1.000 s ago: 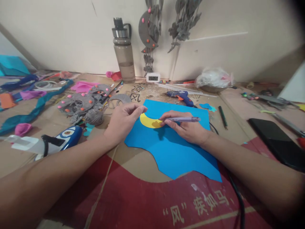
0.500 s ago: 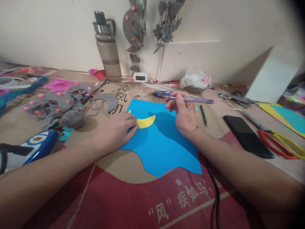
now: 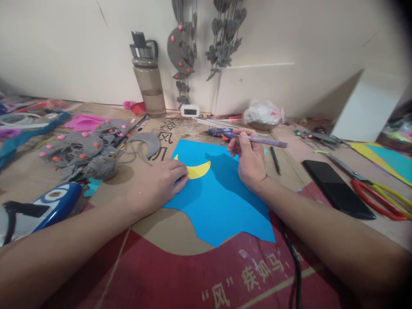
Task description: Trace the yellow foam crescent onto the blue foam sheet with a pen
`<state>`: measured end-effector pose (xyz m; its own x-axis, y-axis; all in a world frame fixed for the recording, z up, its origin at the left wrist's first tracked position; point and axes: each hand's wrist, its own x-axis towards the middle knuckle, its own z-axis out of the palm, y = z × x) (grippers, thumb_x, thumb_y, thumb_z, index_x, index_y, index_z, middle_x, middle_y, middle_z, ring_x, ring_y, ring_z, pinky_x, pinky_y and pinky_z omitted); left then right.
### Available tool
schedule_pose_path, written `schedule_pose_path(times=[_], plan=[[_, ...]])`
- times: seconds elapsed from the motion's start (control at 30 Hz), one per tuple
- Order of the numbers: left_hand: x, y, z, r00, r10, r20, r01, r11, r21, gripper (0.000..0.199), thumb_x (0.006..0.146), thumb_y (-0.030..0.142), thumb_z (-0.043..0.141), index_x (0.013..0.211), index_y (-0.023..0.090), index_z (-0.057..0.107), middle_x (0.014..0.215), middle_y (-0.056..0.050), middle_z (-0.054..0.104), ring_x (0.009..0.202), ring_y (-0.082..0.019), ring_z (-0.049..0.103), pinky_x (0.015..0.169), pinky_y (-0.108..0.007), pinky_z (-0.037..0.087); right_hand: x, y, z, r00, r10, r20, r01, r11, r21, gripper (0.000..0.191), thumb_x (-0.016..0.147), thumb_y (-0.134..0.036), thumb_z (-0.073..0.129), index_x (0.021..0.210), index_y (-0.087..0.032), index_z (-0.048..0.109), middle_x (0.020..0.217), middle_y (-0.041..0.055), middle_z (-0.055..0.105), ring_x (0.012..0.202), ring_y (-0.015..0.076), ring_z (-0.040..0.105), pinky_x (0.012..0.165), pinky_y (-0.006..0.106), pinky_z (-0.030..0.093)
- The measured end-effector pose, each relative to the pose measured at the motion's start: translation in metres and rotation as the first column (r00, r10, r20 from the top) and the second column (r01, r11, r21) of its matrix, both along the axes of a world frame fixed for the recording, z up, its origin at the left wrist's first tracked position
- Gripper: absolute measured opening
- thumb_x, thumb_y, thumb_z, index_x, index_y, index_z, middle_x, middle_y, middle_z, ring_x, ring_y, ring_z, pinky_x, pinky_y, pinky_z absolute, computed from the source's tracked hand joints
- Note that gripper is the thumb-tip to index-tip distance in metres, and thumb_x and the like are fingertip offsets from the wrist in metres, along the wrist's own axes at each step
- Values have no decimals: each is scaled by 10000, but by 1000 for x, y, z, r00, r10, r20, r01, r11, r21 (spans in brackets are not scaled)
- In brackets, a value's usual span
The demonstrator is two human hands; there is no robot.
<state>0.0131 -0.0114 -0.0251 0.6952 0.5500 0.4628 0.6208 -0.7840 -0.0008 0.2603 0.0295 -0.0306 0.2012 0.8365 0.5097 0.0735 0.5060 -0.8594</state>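
Observation:
A yellow paper crescent (image 3: 200, 171) lies on a sheet of blue paper (image 3: 222, 210) that has scalloped cut-outs along its lower edges. My left hand (image 3: 164, 178) rests at the crescent's left part, its fingers pressed together and holding it down against the blue sheet. Part of the crescent is hidden under those fingers. Above the sheet's right side, my right hand (image 3: 249, 159) is raised, with a purple-barrelled pen (image 3: 272, 142) gripped between thumb and fingers. The pen points left and is clear of the paper.
Right of the sheet are a green pencil (image 3: 275, 160), a black phone (image 3: 336, 189) and scissors (image 3: 380, 195). Grey felt pieces (image 3: 80, 146) and a blue-and-white device (image 3: 54, 201) lie left. A water bottle (image 3: 149, 81) and small clock (image 3: 189, 110) stand behind. A black cable (image 3: 294, 262) runs in front.
The whole view has shifted slightly, with everything lower in the picture. Both hands keep nearly the same place over the paper; the right still holds the pen.

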Motion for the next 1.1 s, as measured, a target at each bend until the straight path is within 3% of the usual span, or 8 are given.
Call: schedule_pose_path(times=[0.1,0.33,0.67,0.93,1.1], plan=[[0,-1,1,1000,7,8,-7,1000,14,281,1012,296,468,1014,145,704,1021,-103,739,939,-235,694,840,-376,574,0,1,-1,1000,2,12,-2,1000,1,311,972,-562,461,996,-260,532,704,-25,562,599,119,529,529,249,418],[0,1,-2,998,-33,55,36,998,-53,318,1012,277,467,916,156,744,1019,-101,740,962,-226,685,905,-397,570,1,5,-1,1000,-20,17,21,1000,-15,346,952,-618,436,984,-281,509,696,-32,552,604,133,534,526,254,408],[2,1,-1,999,-8,36,10,998,-64,271,999,251,486,939,139,725,1000,-114,722,958,-249,672,844,-406,562,2,6,-1,998,-16,-64,11,998,-68,299,932,-572,509,959,-275,538,670,-32,559,582,128,522,507,250,407],[1,2,-2,999,-20,44,23,997,-67,289,1006,263,480,914,141,725,1004,-111,714,943,-237,666,847,-404,561,3,7,-2,1000,-11,15,12,999,-39,340,957,-611,428,985,-281,505,687,-34,555,582,129,526,509,255,401],[0,3,-5,997,-40,71,43,998,-42,276,997,245,498,911,125,731,1007,-116,719,957,-242,673,868,-404,563,2,6,-1,1000,-3,-24,2,999,-51,310,951,-580,473,977,-275,526,685,-34,560,583,126,524,508,252,394]])
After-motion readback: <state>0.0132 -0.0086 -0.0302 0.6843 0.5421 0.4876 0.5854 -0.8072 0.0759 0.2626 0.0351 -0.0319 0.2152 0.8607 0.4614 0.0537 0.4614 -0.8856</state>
